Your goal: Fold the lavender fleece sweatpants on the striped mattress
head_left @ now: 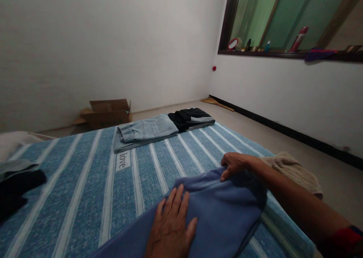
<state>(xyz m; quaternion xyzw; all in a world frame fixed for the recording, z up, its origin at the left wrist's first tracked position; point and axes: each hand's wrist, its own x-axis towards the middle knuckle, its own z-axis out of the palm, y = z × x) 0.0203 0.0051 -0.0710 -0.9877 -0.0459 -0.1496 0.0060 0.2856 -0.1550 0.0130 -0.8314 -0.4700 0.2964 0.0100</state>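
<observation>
Blue trousers (218, 209) lie across the near part of the bed, one long part running toward the lower left. My left hand (172, 220) rests flat on the cloth, fingers stretched forward and thumb out to the side. At the far right edge, my right hand (234, 165) pinches the cloth between thumb and curled fingers, lifting it a little so that creases run from the grip. The trousers' near end is cut off by the bottom of the view.
Folded light-blue jeans (150, 129) and a folded black-and-grey garment (191, 118) lie at the bed's far edge. Dark clothes (19, 186) are at left, a beige towel (295, 171) at right. The striped bedsheet (85, 197) covers the bed; a cardboard box (106, 116) stands behind.
</observation>
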